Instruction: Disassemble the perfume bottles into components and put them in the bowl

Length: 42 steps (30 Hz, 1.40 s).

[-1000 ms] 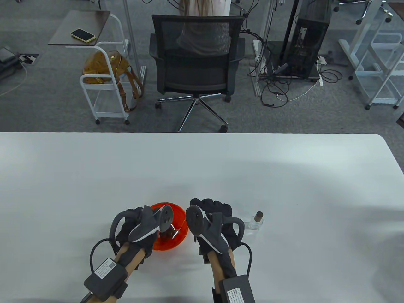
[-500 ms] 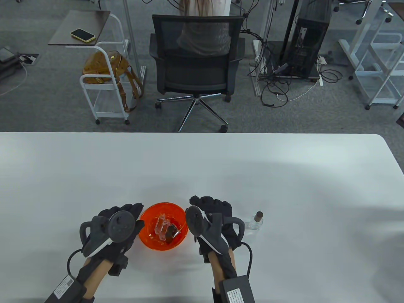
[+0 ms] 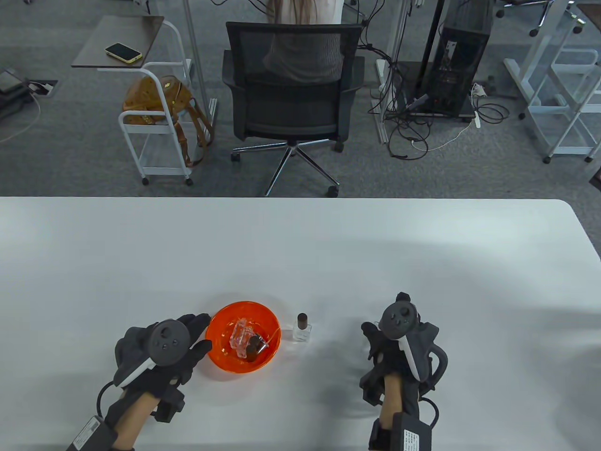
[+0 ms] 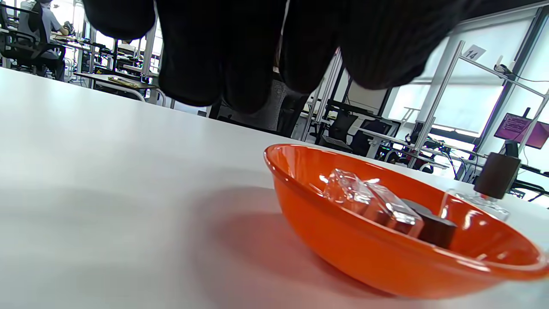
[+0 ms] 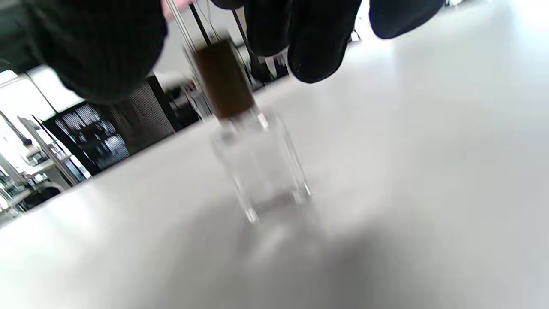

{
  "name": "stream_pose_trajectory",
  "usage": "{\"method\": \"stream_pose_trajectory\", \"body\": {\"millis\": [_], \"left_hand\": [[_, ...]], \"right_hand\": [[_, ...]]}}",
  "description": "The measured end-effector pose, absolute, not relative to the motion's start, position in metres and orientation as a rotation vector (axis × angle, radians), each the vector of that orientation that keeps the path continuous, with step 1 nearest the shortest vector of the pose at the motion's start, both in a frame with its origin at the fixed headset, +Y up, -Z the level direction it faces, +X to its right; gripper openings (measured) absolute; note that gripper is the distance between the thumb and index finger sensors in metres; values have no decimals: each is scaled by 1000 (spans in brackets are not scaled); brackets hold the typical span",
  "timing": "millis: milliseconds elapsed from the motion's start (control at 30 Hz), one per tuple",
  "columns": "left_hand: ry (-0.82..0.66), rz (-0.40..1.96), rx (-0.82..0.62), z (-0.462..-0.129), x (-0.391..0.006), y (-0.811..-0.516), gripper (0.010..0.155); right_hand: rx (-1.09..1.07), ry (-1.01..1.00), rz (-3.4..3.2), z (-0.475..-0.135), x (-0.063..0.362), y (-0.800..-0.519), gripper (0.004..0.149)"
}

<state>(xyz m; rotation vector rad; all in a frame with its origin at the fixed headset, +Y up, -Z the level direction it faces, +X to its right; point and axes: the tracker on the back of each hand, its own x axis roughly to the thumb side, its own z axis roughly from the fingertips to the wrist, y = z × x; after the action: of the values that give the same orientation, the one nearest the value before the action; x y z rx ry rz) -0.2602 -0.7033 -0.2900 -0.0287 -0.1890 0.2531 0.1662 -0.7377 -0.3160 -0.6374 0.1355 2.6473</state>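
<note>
The perfume bottle (image 3: 302,328) stands upright on the white table (image 3: 328,253), just right of the orange bowl (image 3: 220,359), its brown cap (image 3: 302,320) on the clear square glass body. We see no gap between bottle and bowl rim in the table view, though we cannot tell whether they touch. In the bowl lie a clear glass bottle body (image 3: 239,336) and a dark cap (image 3: 256,344), so we judge one bottle done and this one next.

Our left hand (image 3: 159,345) rests near the bowl's left side, fingers relaxed and holding nothing. Our right hand (image 3: 399,338) sits well to the right of the bottle, apart from it; in the right wrist view its fingers (image 5: 317,47) hang loosely with nothing in them, the bottle blurred in front.

To do the next step well, we would steady the glass body low with one hand, since it is narrow and slick and could tip against the bowl, then pinch the cap with the other and pull or twist it straight up. We should lift the bottle clear of the rim first, and lower each part into the bowl rather than drop glass on glass.
</note>
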Motion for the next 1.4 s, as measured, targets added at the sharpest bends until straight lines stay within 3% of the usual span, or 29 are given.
{"method": "stream_pose_trajectory", "body": {"millis": [167,233,333,500,800,933,1167,1400], "left_hand": [[-198,255,-37,-290,-259,-704,64],[-198,253,-41,-290,-259,-704,64],[-202,254,-46,-290,-258,-705,64],[-207,254,-46,-290,-257,-705,64],[-223,265,-31,-289,-255,-704,63],[-238,267,-15,-287,-253,-702,63],[-302,374,103,-281,-251,-691,61],[-415,548,214,-274,-248,-681,70]], "right_hand": [[-717,190,2569,-321,175,-761,86],[-791,139,2562,-322,181,-768,74],[-798,78,2552,-323,187,-768,56],[-746,-40,2531,-323,180,-752,54],[-298,-410,2556,-307,108,-671,56],[-97,-458,2559,-299,63,-653,56],[223,-418,2762,-290,-19,-662,56],[429,-349,2953,-283,-62,-684,55]]}}
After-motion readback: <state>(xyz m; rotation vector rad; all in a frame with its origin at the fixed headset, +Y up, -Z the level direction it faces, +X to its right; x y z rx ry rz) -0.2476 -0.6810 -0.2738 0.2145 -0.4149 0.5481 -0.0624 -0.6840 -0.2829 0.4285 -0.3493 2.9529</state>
